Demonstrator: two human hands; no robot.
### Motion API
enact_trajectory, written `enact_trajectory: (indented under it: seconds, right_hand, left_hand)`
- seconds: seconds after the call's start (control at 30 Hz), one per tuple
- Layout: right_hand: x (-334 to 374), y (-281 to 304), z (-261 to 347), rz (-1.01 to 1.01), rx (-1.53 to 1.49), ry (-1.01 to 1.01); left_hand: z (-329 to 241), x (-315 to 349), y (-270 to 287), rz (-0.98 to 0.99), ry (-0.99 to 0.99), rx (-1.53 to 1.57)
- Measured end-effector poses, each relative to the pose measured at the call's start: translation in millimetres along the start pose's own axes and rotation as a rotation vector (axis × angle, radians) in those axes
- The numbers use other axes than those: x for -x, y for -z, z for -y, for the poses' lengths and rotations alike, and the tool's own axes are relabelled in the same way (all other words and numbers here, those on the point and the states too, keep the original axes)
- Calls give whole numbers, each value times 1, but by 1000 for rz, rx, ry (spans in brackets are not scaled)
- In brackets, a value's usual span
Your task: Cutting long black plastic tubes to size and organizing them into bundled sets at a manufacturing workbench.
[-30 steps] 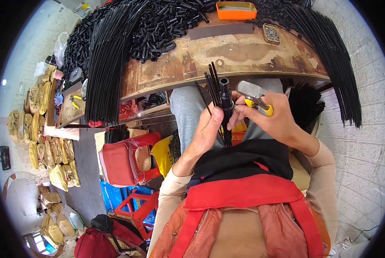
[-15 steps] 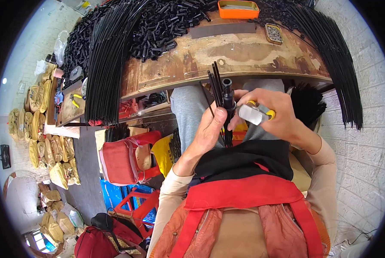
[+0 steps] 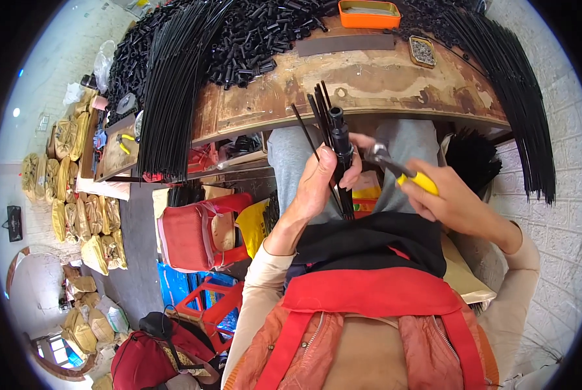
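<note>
Brown wooden bench (image 3: 362,81), far side: orange rectangular tin (image 3: 369,21), pale slivers (image 3: 371,10); gold tin (image 3: 423,64), grey bits (image 3: 422,50). Left hand (image 3: 317,179) curled round black tube (image 3: 340,140); right hand (image 3: 453,201) closed on yellow-handled hammer (image 3: 425,182).

Black tube (image 3: 340,138): held nearly upright, open end uppermost, body stepped; lower part partly hidden. Thin black rods (image 3: 321,120): a small bundle held just left of the tube, upper tips free, one leaning farther left. Hammer (image 3: 396,169): grey head, blurred, right of the tube; yellow-and-black handle slanting down to the right.
</note>
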State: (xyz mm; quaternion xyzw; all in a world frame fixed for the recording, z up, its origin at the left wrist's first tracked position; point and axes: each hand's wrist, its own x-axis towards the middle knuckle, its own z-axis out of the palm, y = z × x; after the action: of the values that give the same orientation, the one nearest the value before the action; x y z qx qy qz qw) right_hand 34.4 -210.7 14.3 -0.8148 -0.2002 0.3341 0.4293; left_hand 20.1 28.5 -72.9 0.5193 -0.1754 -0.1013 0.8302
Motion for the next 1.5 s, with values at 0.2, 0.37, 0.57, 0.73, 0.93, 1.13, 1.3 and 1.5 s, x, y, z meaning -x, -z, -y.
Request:
enact_trajectory:
  seconds: [0.2, 0.37, 0.57, 0.73, 0.93, 1.13, 1.3, 1.5]
  right_hand:
    - [6, -3, -10, 29, -52, 133]
    - [17, 17, 5, 165, -137, 37]
    - [4, 26, 17, 318, 60, -137]
    - [17, 14, 3, 204, -50, -58]
    - [32, 37, 26, 133, 207, -33]
    - [17, 35, 25, 82, 321, 25]
    - [-43, 27, -22, -241, 461, 224]
    - [-95, 92, -104, -677, 949, -39]
  left_hand:
    - [2, -1, -19, -74, 41, -8]
    - [2, 1, -21, 9, 45, -8]
    - [-5, 5, -17, 34, 6, -75]
    - [-10, 6, -18, 64, 30, -134]
    - [3, 2, -24, 69, 9, -97]
    - [3, -3, -20, 72, -32, -107]
    - [-3, -7, 2, -429, -57, -311]
    - [-114, 17, 36, -883, -490, -216]
